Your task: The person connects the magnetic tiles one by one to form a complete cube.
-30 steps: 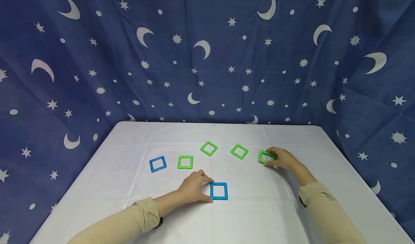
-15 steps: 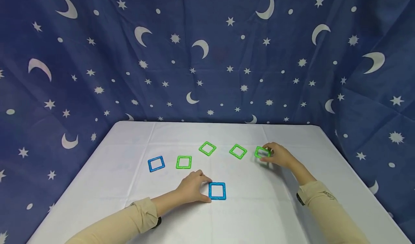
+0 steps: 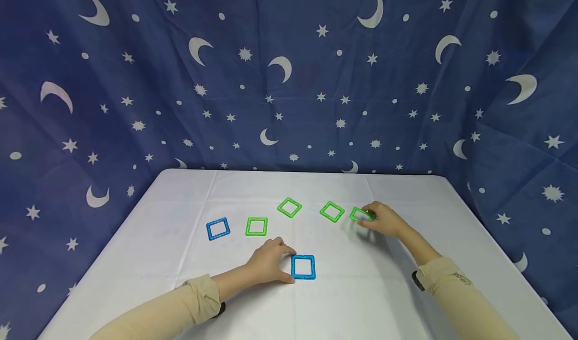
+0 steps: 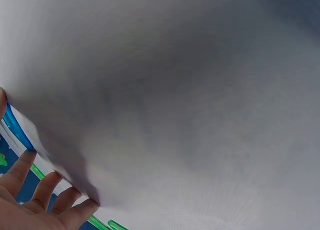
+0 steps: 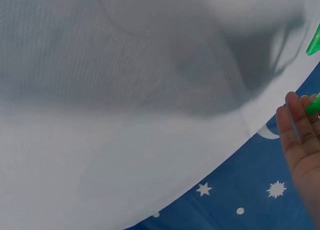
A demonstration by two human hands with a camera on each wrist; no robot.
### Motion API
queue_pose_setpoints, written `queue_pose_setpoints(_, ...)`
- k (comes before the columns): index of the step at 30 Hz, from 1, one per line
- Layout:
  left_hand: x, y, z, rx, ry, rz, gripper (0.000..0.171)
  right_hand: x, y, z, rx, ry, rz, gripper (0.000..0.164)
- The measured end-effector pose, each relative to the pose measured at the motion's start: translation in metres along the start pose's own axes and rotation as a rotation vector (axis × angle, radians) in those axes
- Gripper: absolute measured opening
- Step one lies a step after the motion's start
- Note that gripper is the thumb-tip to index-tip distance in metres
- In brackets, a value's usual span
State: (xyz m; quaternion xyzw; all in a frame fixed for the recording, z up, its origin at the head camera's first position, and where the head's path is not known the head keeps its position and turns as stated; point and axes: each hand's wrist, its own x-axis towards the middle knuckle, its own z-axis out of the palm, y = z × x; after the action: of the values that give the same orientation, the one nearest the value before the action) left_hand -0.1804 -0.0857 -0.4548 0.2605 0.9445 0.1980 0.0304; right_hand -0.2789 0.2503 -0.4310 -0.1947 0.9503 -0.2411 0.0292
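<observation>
In the head view my left hand [image 3: 268, 262] holds a blue square magnetic tile [image 3: 303, 277] flat on the table, index finger at its far left corner and thumb at its near left corner. The left wrist view shows only an edge of this blue tile [image 4: 19, 132] by the fingers. Further back on the right, my right hand [image 3: 384, 219] pinches a green square magnetic tile [image 3: 354, 213] between thumb and fingers. That tile is tilted and raised a little, with a shadow below; the fingers cover its right side.
Two green tiles lie turned like diamonds at the back, one near the middle [image 3: 295, 202] and the other green tile [image 3: 337, 206] beside the held one. Left of them lie a green tile [image 3: 256, 234] and a blue tile [image 3: 219, 236]. A starry blue curtain [image 3: 307, 104] hangs behind the white table [image 3: 343, 310].
My right hand has lifted the green tile off the table and carried it left, closer to the neighbouring green tile. The left hand and its blue tile have stayed put.
</observation>
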Motion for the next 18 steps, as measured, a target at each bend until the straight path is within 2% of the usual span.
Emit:
queue_pose_setpoints(11, 0.001, -0.001, 0.002, 0.01, 0.005, 0.002, 0.058, -0.01, -0.02, 0.007, 0.044, 0.026, -0.052, 0.047)
queue_pose_setpoints(18, 0.0, 0.0, 0.001, 0.013, -0.008, -0.004, 0.059, -0.015, -0.029, 0.014, 0.071, -0.005, -0.078, 0.045)
